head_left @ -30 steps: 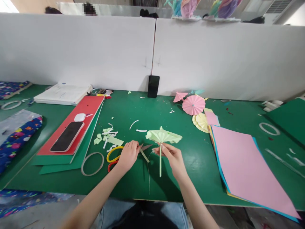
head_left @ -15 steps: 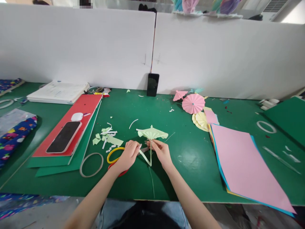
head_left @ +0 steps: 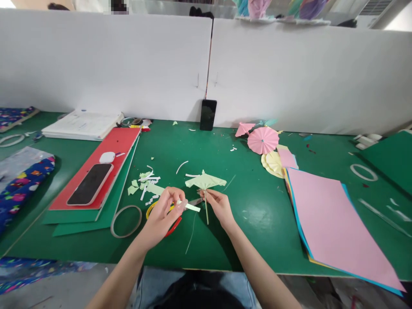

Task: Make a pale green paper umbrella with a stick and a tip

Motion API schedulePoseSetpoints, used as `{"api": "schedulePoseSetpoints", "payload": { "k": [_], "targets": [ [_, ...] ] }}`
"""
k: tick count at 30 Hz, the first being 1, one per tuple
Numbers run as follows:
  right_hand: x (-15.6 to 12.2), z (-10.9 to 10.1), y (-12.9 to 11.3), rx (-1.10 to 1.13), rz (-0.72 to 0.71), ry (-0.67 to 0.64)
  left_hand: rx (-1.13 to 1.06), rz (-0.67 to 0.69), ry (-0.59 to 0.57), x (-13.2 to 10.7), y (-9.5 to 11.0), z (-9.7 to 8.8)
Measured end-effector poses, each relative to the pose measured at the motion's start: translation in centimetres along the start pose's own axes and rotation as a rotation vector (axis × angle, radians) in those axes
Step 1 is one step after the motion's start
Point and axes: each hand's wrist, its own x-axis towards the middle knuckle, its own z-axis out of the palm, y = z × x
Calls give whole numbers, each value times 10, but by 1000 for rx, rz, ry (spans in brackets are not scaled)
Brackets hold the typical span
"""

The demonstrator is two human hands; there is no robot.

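Observation:
A pale green paper umbrella [head_left: 206, 182] stands canopy-up over the green table, its thin stick pointing down toward me. My right hand [head_left: 220, 208] pinches that stick just below the canopy. Between the thumb and fingers of my left hand [head_left: 165, 216] is a short pale green paper strip [head_left: 192, 207], its free end pointing right toward the stick. Scissors with yellow and red handles [head_left: 174, 226] lie under my left hand, which partly hides them. Green and white paper scraps [head_left: 144, 182] are scattered beyond that hand.
A phone [head_left: 90, 184] lies on red and green boards [head_left: 119, 146] at left, near a tape ring [head_left: 126, 221]. Coloured paper sheets [head_left: 334, 223] lie at right, below a pink paper umbrella [head_left: 263, 140]. Another phone [head_left: 208, 115] leans on the white partition [head_left: 106, 60].
The strip's far end has come away from the bottom of the stick, and my left hand has turned and shifted slightly left with it. My right hand keeps its pinch on the umbrella.

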Motion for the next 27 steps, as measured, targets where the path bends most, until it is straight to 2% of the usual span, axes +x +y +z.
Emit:
{"api": "schedulePoseSetpoints", "payload": {
  "k": [4,9,11,14,17,20,23,27],
  "targets": [
    [-2,-1,-5,54,9,4,-222,-21,57,-15,10,-1],
    [-15,-4,-38,173,13,-41,-425,-21,66,-33,23,-7],
    [-23,-1,-56,209,0,-77,-502,10,65,-35,32,-4],
    [-36,11,-81,250,-40,-124,-608,63,97,-31,46,12],
    [-48,26,-100,272,-105,-143,-631,119,170,-24,54,33],
    [-57,35,-112,295,-144,-129,-599,225,244,-20,56,46],
    [-64,36,-120,303,-139,-137,-583,294,293,-19,59,48],
    [-71,35,-129,354,-114,-165,-566,321,316,-20,68,45]
  ]
}}
